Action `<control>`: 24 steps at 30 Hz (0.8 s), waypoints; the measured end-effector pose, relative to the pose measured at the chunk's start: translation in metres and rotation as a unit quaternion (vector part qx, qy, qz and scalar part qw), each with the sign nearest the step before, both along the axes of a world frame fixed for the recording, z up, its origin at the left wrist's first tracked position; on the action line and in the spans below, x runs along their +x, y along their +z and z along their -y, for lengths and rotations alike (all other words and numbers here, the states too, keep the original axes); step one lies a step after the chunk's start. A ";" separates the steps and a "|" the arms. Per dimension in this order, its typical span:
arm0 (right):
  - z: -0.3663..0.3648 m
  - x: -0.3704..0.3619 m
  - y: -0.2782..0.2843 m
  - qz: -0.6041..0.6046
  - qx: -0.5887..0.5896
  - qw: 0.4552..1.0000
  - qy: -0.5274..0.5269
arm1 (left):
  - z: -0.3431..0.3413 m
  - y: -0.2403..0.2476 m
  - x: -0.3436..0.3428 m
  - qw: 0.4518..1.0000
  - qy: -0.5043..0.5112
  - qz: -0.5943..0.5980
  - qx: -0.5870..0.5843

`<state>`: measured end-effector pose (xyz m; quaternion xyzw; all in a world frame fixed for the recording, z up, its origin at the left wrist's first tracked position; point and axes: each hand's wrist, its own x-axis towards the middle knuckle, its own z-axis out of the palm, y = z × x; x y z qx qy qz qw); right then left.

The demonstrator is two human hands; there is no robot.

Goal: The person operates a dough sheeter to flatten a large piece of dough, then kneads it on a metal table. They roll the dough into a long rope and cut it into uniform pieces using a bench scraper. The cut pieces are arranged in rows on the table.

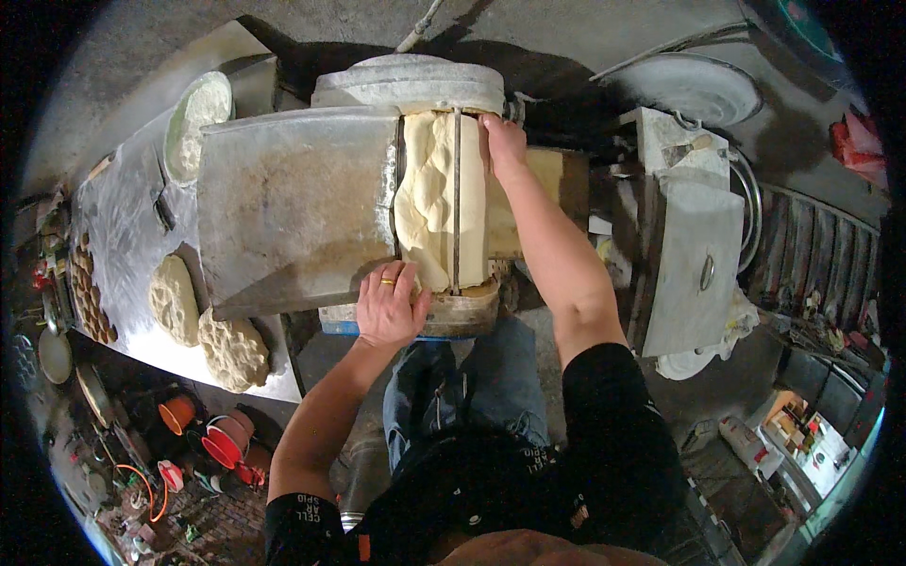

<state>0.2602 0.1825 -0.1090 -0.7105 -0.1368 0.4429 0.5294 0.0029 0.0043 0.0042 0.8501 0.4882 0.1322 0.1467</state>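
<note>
A pale dough sheet (427, 203) lies on a dough-rolling machine, lumpy on its left part. Its smoother right strip (472, 208) lies on the other side of a thin metal bar (457, 203) that crosses it from far to near. My left hand (387, 307), with a ring on one finger, is at the near end of the dough, fingers stretched forward and fingertips against its edge. At the far right corner of the sheet my right hand (506, 146) is closed on the dough's edge, some of its fingers hidden.
Left of the dough is a broad metal plate (293, 208). A metal table (123, 217) beyond holds two dough lumps (173, 300) (232, 351), small brown pieces (90, 288) and a flour bowl (201, 123). A metal-covered machine (694, 255) stands right; buckets (226, 439) stand lower left.
</note>
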 end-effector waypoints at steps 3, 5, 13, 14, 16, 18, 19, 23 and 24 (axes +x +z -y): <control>-0.001 0.004 -0.019 0.017 -0.020 1.000 -0.007 | 0.002 -0.002 0.000 1.000 -0.001 0.001 0.001; -0.003 0.007 -0.029 0.005 -0.015 1.000 -0.019 | 0.001 -0.001 0.001 1.000 -0.001 0.006 -0.004; -0.002 0.002 -0.011 0.021 -0.038 0.999 -0.024 | -0.001 -0.002 0.003 1.000 0.004 0.022 -0.017; -0.002 0.000 -0.010 0.008 -0.026 0.999 -0.024 | -0.001 -0.001 0.003 1.000 0.005 0.018 -0.014; -0.006 0.002 -0.016 -0.026 -0.016 0.998 -0.054 | -0.001 0.002 0.004 1.000 0.004 0.010 -0.010; -0.007 0.004 -0.018 -0.018 -0.027 0.998 -0.051 | -0.001 0.001 0.005 1.000 0.007 0.002 -0.024; -0.007 0.006 -0.017 0.007 -0.042 0.998 -0.034 | 0.000 0.001 0.006 0.999 0.008 -0.002 -0.031; 0.008 0.018 -0.008 -0.042 -0.031 0.998 0.023 | -0.001 -0.003 0.006 1.000 0.006 -0.005 -0.024; 0.018 0.027 -0.006 -0.021 -0.022 0.997 0.068 | -0.004 -0.003 0.007 1.000 0.002 -0.008 -0.022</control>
